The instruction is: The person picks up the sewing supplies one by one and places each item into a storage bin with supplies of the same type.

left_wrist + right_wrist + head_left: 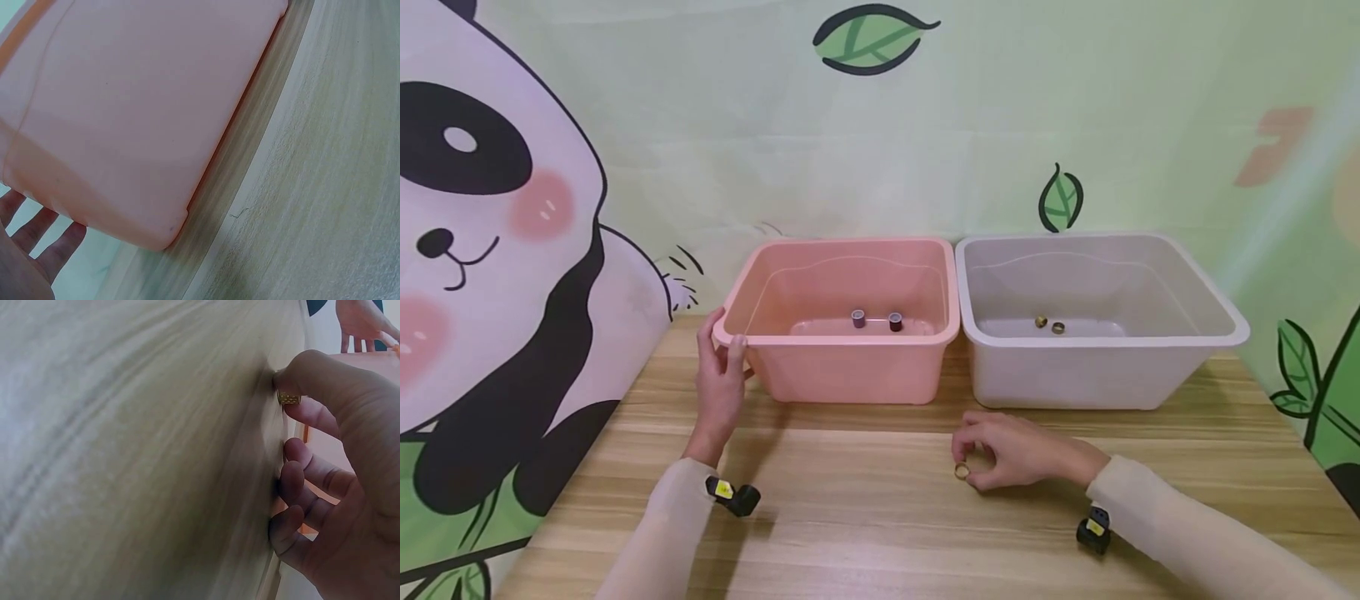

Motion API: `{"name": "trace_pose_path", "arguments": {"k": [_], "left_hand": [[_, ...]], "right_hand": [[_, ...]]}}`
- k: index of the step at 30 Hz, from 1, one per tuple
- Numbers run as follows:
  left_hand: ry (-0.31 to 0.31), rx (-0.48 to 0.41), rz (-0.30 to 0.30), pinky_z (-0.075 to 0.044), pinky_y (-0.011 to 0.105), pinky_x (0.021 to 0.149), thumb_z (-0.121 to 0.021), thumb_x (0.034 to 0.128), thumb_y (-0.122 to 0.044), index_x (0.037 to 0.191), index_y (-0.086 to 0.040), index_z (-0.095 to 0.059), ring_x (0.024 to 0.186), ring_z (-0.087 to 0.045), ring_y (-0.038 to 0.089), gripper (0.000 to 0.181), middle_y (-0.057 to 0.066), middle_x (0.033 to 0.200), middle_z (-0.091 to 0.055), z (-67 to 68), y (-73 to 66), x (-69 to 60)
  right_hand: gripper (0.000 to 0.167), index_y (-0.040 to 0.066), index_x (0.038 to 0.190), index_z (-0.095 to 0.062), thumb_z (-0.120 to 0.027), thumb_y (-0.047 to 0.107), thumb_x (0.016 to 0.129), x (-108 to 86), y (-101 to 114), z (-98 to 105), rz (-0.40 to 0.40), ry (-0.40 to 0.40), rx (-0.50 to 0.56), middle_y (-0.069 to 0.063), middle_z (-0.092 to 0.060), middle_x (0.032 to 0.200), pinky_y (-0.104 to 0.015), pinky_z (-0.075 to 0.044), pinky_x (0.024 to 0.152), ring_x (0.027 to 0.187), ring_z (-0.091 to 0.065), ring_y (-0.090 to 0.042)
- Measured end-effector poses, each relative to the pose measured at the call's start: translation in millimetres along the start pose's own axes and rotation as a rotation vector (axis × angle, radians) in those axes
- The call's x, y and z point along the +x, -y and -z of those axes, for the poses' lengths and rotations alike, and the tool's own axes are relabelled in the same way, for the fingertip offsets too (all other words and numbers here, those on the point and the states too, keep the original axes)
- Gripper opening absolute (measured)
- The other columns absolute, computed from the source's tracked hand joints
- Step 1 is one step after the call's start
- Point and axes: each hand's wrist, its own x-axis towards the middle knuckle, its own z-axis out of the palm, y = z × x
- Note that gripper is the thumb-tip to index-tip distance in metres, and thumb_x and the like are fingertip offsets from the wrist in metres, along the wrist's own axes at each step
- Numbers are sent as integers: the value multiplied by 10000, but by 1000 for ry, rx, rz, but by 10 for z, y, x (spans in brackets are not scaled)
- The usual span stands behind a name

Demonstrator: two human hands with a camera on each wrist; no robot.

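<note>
My right hand point(1015, 450) pinches a small gold ring-shaped thimble point(962, 472) between thumb and forefinger, low over the wooden table. Dimples show on the thimble point(289, 399) in the right wrist view, where the other fingers curl loosely near the tabletop. At the left front corner of the pink bin point(850, 371), my left hand point(721, 387) rests against the rim. Its fingers point(62, 247) reach along the bin's side in the left wrist view, their tips partly hidden.
Two small dark-sided cylinders point(896, 322) stand inside the pink bin. Beside it, the light grey bin point(1075, 375) holds two gold ring-shaped pieces point(1057, 328). Both bins stand at the back of the wooden table point(850, 517), before a printed cloth backdrop point(700, 108).
</note>
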Motion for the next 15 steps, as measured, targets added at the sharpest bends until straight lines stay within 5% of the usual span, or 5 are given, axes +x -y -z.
{"name": "trace_pose_path", "arguments": {"k": [15], "left_hand": [[-8, 16, 11, -522, 597, 961, -466, 1104, -282, 1594, -366, -260, 1377, -497, 323, 538, -28, 1610, -388, 2, 14, 12]], "right_hand": [[206, 278, 966, -675, -809, 216, 823, -10, -2, 14, -16, 0, 7, 65, -568, 962, -230, -454, 680, 819, -527, -119]]}}
